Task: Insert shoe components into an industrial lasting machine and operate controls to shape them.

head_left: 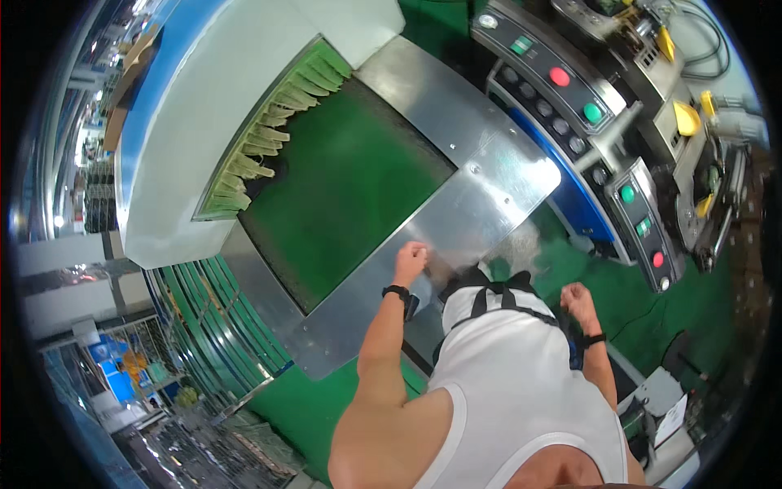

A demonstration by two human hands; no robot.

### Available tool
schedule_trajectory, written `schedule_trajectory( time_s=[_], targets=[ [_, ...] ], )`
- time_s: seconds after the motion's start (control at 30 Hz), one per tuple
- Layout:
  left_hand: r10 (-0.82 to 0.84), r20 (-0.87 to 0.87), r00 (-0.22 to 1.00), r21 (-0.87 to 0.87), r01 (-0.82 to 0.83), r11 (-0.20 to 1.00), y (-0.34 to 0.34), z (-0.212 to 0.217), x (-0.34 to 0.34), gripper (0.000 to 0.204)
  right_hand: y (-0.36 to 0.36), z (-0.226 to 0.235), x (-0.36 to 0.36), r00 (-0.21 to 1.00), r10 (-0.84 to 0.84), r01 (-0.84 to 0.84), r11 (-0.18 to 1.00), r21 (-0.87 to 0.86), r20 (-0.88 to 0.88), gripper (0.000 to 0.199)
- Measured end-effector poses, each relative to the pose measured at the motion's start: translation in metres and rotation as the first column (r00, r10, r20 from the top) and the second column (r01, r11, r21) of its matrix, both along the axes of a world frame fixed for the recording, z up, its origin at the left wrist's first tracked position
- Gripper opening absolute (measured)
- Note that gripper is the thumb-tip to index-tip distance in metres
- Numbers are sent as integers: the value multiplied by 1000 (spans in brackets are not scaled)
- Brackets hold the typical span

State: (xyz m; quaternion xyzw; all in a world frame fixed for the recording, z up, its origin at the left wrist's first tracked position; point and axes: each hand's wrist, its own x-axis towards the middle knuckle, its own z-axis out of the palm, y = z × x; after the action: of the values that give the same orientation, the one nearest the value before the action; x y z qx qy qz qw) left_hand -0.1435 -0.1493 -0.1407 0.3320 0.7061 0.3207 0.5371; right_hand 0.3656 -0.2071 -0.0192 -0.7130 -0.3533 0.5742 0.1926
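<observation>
My left hand (411,258) is over the near metal edge (358,287) of a machine's conveyor, its fingers curled in and no object visible in them. Whether it touches the metal I cannot tell. Beyond that edge lies the flat green conveyor belt (350,179), with nothing resting on it. Green strip curtains (273,122) hang at the mouth of the white housing (195,106). On the other side of my body, my right hand (578,303) hangs in the air with bent, closed fingers, and nothing shows in it. A dark band circles each wrist.
To the right stands a machine with control panels (562,77) carrying red and green buttons, and a blue side panel (562,175). A rack of metal bars (216,318) sits at the left. Grey equipment (664,395) stands at lower right, above a green floor (309,416).
</observation>
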Motion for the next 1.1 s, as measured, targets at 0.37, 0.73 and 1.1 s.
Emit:
schedule_trajectory(
  time_s=[0.37,0.73,1.1],
  targets=[
    [272,-795,542,110,-312,944,140,16,-402,47,-42,80,-53,911,-135,283,892,-352,389,28],
    [196,-968,156,189,-55,980,219,65,-550,35,-37,128,-89,886,-76,350,755,-554,457,16],
    [-24,-970,241,-15,40,999,199,96,-532,21,-3,102,-55,939,-63,232,841,-489,338,12]
  ],
)
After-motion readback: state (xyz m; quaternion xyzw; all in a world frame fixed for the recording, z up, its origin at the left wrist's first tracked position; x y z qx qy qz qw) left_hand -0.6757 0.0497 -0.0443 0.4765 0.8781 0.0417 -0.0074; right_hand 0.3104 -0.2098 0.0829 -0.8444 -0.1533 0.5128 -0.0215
